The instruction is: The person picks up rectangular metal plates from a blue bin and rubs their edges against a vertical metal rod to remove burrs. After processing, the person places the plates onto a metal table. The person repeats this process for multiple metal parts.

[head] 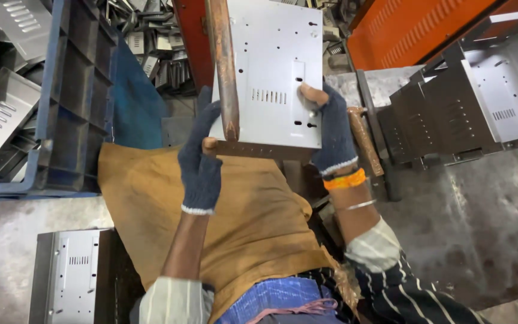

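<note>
Both gloved hands grip one grey sheet-metal panel (274,66), a flat plate punched with small holes, a row of short slots and a long rectangular cut-out. Left hand (201,159), in a dark knitted glove with a bare fingertip showing through, closes on the panel's lower left corner, fingers curled up along its edge. Right hand (331,129), in the same kind of glove, clamps the lower right part of the panel, with a bare thumb pressed on its face just beside the cut-out. An orange band (345,180) and a thin metal bangle (358,205) sit on that wrist.

A rusty upright bar (226,66) crosses in front of the panel, just beyond the left hand. Below both hands a brown cloth (151,198) covers the person's lap. To the right of the right hand, near it, lies a wooden handle (364,141), and further right stands a row of similar grey panels (487,102) leaning on edge. Well off to the left of the left hand a blue plastic crate (61,102) holds more slotted metal parts. Below and left of the left hand, another panel (70,276) rests flat. Beyond the held panel, an orange machine body (415,30) rises.
</note>
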